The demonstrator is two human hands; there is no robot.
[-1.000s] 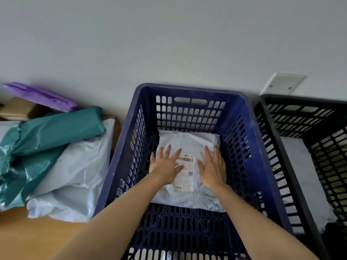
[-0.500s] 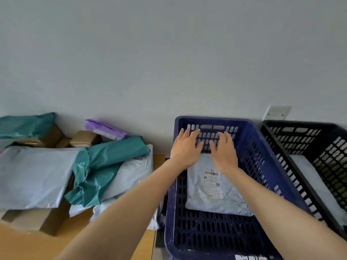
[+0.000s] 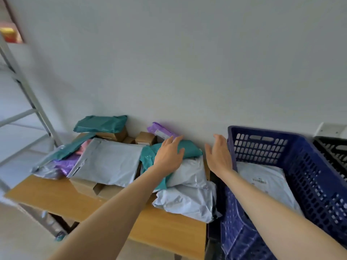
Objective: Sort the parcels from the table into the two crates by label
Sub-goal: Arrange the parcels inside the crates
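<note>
A pile of parcels covers the far part of the wooden table (image 3: 56,194). My left hand (image 3: 170,153) hovers open, palm down, just over a teal bag parcel (image 3: 191,152) at the pile's right end. Open and empty, my right hand (image 3: 218,155) hangs between that parcel and the blue crate (image 3: 300,160). In the blue crate lies a grey labelled parcel (image 3: 266,186). The black crate (image 3: 332,149) shows only at the right edge. A large grey mailer (image 3: 109,162) and white bags (image 3: 189,199) lie in the pile.
Small cardboard boxes (image 3: 145,137), a purple bag (image 3: 160,131) and another teal bag (image 3: 101,123) sit at the back against the wall. A metal shelf frame (image 3: 28,91) stands at the left. Bare tabletop lies in front of the pile.
Both hands have left the grey parcel in the blue crate and swung left to the pile on the table. The view has turned left with them.
</note>
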